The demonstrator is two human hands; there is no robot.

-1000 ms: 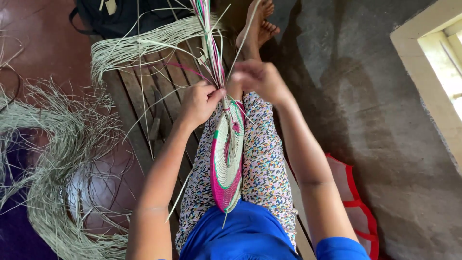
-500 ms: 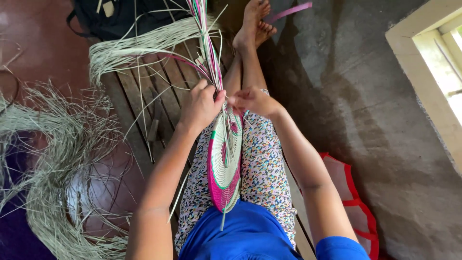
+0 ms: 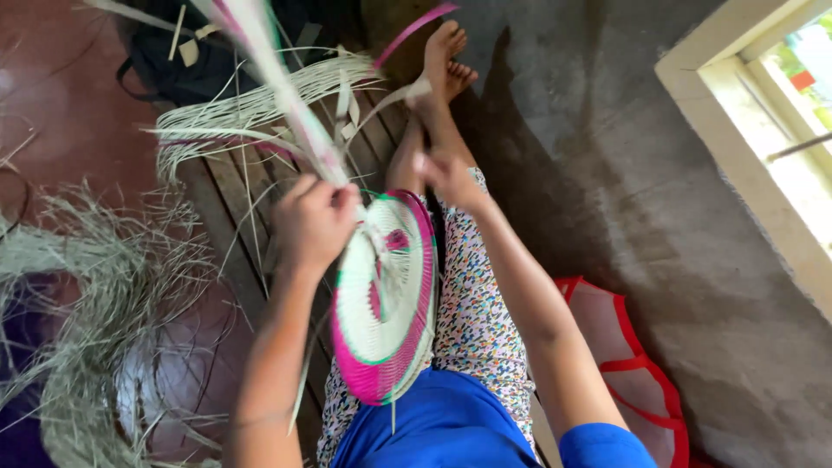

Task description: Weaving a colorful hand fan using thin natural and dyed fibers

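Red floor at the far left carries a loose heap of pale dry straw (image 3: 78,329), and beside it a wooden slatted bench (image 3: 234,199) holds a bundle of cream strips (image 3: 260,104) in front of a dark bag (image 3: 199,52). Near the middle, the left hand (image 3: 314,221) is closed around a tuft of long strands (image 3: 277,78) rising from the round woven piece (image 3: 386,303), cream with pink and green bands, which rests tilted on the patterned lap; just right of it the right hand (image 3: 446,173) pinches a pale strip (image 3: 390,100), with a grey concrete floor (image 3: 624,173), a red-edged bag (image 3: 624,347) and a window frame (image 3: 737,113) further right
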